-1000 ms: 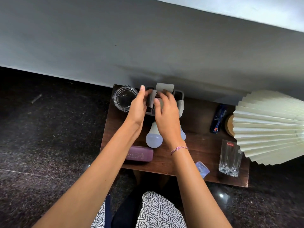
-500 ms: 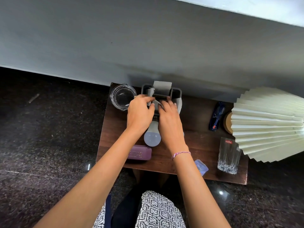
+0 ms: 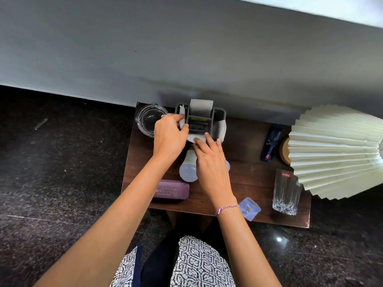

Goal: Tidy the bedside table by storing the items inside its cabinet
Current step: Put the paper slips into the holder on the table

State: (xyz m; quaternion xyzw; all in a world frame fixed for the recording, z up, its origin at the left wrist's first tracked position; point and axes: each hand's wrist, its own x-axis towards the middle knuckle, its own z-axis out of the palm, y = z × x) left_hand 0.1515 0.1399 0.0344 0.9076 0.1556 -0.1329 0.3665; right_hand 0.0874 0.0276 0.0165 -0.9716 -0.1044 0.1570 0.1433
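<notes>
Well to the left of the grey holder (image 3: 199, 125), dark speckled floor (image 3: 62, 162) runs up to the grey wall (image 3: 186, 48). The holder stands at the back edge of a dark wooden table (image 3: 248, 162), against that wall. Just left of the holder sits a round glass bowl (image 3: 148, 120), at the table's back left corner. In front of the holder and to its left, near the table's front edge, lies a purple case (image 3: 172, 190) with gold lettering.

The left hand (image 3: 169, 137) is at the holder's left side, its fingers (image 3: 176, 116) curled and pinching a white sheet (image 3: 182, 122) against the thumb. More white sheets stand up from the holder's back and right side. Directly in front of the holder a white bulb (image 3: 187, 169) lies on the table.

The right hand (image 3: 209, 162), a pink bracelet (image 3: 227, 208) on its wrist, covers the spot beside that bulb. Its fingers (image 3: 208, 136) reach the holder's front edge and touch a white sheet there; I cannot tell whether they pinch it or only press. A second bulb (image 3: 227, 165) peeps out from behind this hand.

Right of the holder and nearer the front, a small clear packet (image 3: 249, 208) lies at the table's edge. Farther right lie blue glasses (image 3: 270, 142), and a cut drinking glass (image 3: 286, 193) stands toward the front. Farthest right of the holder, a pleated cream lampshade (image 3: 335, 150) overhangs a round wooden base (image 3: 284, 150).
</notes>
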